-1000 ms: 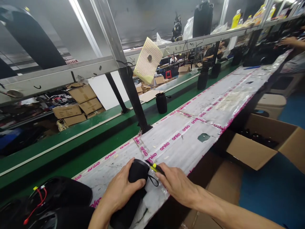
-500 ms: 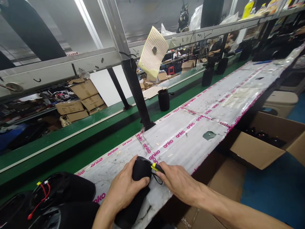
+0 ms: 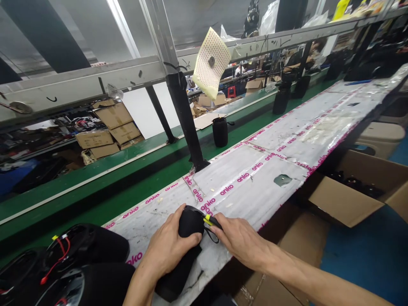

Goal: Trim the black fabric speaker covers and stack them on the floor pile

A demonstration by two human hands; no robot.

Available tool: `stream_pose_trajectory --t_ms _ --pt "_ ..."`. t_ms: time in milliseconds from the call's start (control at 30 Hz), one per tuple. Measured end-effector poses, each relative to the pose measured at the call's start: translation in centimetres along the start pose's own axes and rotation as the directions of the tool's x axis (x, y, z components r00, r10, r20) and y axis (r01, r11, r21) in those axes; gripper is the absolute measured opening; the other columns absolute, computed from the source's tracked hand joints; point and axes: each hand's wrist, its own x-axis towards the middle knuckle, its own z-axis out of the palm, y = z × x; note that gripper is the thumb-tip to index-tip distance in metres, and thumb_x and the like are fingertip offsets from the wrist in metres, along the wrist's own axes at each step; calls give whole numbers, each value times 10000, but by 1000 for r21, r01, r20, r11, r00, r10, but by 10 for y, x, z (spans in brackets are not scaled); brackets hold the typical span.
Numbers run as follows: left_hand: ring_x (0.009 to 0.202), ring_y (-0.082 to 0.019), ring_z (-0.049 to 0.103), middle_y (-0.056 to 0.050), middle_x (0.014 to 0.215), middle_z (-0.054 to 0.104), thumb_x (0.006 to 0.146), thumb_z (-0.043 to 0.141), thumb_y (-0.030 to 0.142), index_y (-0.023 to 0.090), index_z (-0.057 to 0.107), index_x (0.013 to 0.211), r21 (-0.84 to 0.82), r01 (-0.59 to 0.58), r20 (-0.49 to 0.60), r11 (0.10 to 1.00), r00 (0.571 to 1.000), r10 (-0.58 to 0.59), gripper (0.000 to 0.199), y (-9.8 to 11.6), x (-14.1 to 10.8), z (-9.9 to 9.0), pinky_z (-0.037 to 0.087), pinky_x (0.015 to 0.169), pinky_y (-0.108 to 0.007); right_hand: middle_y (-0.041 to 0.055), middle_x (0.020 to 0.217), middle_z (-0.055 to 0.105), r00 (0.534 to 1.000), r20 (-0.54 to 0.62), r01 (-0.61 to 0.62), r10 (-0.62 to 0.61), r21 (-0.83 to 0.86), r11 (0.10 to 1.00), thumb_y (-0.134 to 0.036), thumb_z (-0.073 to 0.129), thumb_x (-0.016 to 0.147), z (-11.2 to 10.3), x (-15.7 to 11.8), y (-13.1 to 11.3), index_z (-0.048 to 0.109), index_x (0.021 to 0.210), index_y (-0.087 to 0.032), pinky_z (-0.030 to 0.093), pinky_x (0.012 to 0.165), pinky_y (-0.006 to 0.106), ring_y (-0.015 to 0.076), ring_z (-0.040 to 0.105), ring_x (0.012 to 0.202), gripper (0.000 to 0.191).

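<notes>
The left hand point(image 3: 168, 248) wraps its fingers tight around a black pouch point(image 3: 188, 229) lying on the counter point(image 3: 255, 178), near its front edge. The right hand point(image 3: 239, 240) pinches a small black and yellow tool point(image 3: 208, 220) and holds its tip right at the top end of the pouch. Half a second ago the tool was already there, so the hands have hardly moved. The work on that end looks like it is going on. Another black pouch point(image 3: 219, 131) stands far back on the green belt point(image 3: 127, 187).
</notes>
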Motion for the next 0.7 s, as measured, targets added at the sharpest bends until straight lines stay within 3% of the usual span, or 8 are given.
stream_pose_trajectory --t_ms 200,367,567,700 --pt "1334 -323 467 -85 1492 464 753 648 477 248 350 1501 15 -1 0 1000 1000 1 837 1 0 1 332 1119 -425 -9 647 600 1000 -25 16 -17 -33 999 -355 301 1055 1 -1 -1 465 1030 -188 214 514 303 191 591 531 236" --pt "1335 -317 467 -80 1491 466 761 641 488 253 344 1502 18 -8 2 1000 1000 8 832 -2 1 2 331 1118 -419 -17 630 600 1000 30 -5 6 -23 1000 -331 345 1046 0 -2 -1 469 999 -191 211 507 296 181 597 526 194" --pt "1329 -322 473 -71 1488 472 757 650 493 274 351 1498 9 -14 -15 1000 1000 14 828 -5 1 3 338 1111 -421 -1 651 617 997 -67 24 -30 -95 995 -346 324 1048 0 -3 0 477 1035 -190 253 517 295 202 622 561 219" --pt "1333 -322 468 -78 1494 463 758 648 482 264 341 1504 18 0 -5 1000 1000 0 835 -3 1 2 336 1113 -419 -5 631 609 999 -48 20 -26 -107 994 -336 343 1041 0 -3 -1 482 1013 -191 244 507 297 203 614 542 203"
